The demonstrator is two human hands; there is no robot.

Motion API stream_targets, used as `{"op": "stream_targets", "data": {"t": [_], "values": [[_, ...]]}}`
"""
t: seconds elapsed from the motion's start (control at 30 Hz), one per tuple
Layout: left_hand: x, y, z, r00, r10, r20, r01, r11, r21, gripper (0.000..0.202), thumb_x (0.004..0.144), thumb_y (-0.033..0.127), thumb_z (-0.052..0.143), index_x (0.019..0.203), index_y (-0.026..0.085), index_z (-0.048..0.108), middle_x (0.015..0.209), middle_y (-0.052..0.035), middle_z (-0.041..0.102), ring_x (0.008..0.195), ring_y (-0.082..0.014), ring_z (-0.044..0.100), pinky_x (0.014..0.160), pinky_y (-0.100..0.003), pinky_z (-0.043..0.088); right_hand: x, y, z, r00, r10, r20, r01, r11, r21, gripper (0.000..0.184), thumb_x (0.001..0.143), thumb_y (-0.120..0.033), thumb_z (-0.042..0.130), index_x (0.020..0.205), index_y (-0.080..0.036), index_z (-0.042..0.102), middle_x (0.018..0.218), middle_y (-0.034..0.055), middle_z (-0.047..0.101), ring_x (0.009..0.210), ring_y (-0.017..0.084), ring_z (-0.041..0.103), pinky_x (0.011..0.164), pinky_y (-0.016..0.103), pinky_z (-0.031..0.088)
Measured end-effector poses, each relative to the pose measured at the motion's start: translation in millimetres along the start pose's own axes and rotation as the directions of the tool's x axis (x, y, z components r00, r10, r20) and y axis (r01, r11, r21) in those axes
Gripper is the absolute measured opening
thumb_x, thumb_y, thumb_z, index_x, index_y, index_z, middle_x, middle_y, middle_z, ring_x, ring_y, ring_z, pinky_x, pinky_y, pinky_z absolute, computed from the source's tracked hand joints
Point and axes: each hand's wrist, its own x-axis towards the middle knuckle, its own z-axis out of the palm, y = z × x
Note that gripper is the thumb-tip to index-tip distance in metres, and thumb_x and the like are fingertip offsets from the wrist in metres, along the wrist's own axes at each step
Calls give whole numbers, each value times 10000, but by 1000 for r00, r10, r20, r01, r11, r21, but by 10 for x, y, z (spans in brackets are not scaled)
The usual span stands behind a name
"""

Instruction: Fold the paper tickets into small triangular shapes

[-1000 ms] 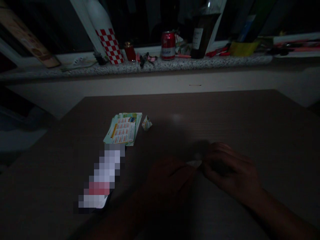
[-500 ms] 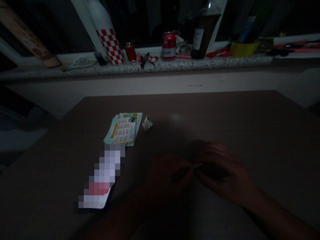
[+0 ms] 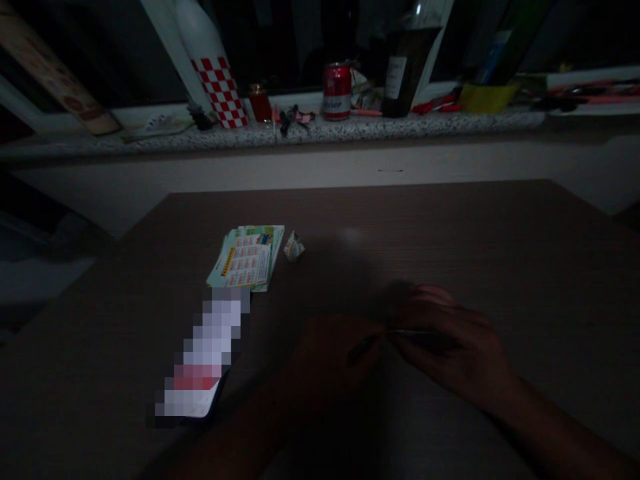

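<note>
Dim light leaves both hands dark above the table. My left hand (image 3: 335, 350) is closed, its thumb and fingertips pinching one end of a small thin piece of paper (image 3: 413, 331). From the other side my right hand (image 3: 465, 343) closes thumb and fingers on the same piece; only its pale edge shows, the rest being hidden or in shadow. The fingertips of the two hands nearly meet. Beyond my left hand stands a small folded paper shape (image 3: 294, 247), beside a stack of printed green-and-white sheets (image 3: 245, 260).
A phone with a lit, blurred screen (image 3: 205, 360) lies left of my left forearm on the brown table (image 3: 450, 227). On the stone windowsill (image 3: 310, 133) stand a checkered bottle (image 3: 220, 90), a red can (image 3: 337, 92), a dark bottle (image 3: 399, 80) and a yellow container (image 3: 487, 98).
A longer stretch of the paper's pale edge now shows between my right thumb and fingers. Both hands have shifted only slightly; the things on the table stay in place.
</note>
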Motion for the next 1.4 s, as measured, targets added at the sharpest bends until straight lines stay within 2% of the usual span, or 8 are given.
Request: {"op": "stream_targets", "data": {"t": [0.13, 0.3, 0.43, 0.57, 0.73, 1.13, 1.3, 1.4], "values": [[-11, -6, -28, 991, -89, 96, 87, 996, 20, 92, 880, 212, 567, 921, 189, 647, 773, 1, 706, 649, -134, 639, 635, -242, 466, -30, -8, 10, 999, 30, -25, -31, 999, -25, 161, 763, -131, 709, 870, -228, 637, 747, 0, 707, 752, 197, 687, 855, 422, 515], [-12, 6, -51, 971, -157, 180, 166, 986, -36, 135, 925, 241, 476, 883, 182, 590, 720, 11, 643, 613, -121, 602, 551, -217, 392, -77, -32, 39, 974, 223, -29, -223, 975, -8, 203, 738, -169, 725, 909, -215, 627, 817, 22, 718, 708, 174, 695, 604, 275, 553], [-7, -4, -35, 967, -194, 167, 227, 952, -208, 127, 931, 251, 474, 875, 180, 563, 720, 15, 641, 622, -112, 609, 543, -203, 401, -89, -37, 90, 909, 413, -49, -403, 904, 144, 383, 712, -188, 740, 1059, -225, 582, 803, 7, 694, 653, 160, 681, 562, 252, 555], [-11, -13, 0, 971, -198, 136, 229, 936, -267, 117, 930, 253, 481, 865, 179, 545, 721, 10, 643, 624, -114, 613, 556, -211, 415, -86, -41, 134, 818, 572, 55, -544, 739, 397, 540, 728, -176, 720, 1217, -238, 501, 772, 7, 686, 524, 138, 629, 429, 224, 511], [-21, -5, 44, 973, -195, 125, 222, 937, -270, 99, 936, 252, 470, 892, 183, 525, 721, 7, 637, 619, -116, 608, 545, -213, 417, -78, -67, 147, 784, 618, 61, -568, 675, 472, 559, 716, -146, 710, 1228, -235, 503, 701, -20, 672, 490, 122, 604, 410, 205, 498], [-54, 5, 62, 997, -65, 52, 66, 998, -21, 190, 969, 265, 381, 862, 174, 510, 693, 7, 578, 557, -111, 534, 511, -227, 347, -17, -110, 128, 795, 606, -12, -557, 738, 380, 570, 703, -148, 685, 1242, -208, 510, 746, -5, 670, 556, 123, 616, 468, 208, 521], [-25, 26, 31, 990, -125, 59, 130, 988, -79, 123, 944, 242, 420, 870, 181, 497, 683, 17, 584, 539, -105, 538, 490, -219, 354, -29, -77, 111, 797, 604, -1, -554, 732, 396, 574, 712, -102, 642, 1256, -224, 503, 622, -49, 598, 495, 119, 605, 434, 200, 499], [-7, 36, 17, 979, -193, 66, 202, 962, -185, 97, 934, 248, 445, 871, 191, 491, 688, 19, 603, 556, -108, 567, 496, -211, 385, -38, -70, 106, 777, 630, 12, -576, 702, 420, 591, 703, -101, 649, 1260, -225, 494, 693, -24, 641, 523, 121, 633, 457, 202, 508]]}}
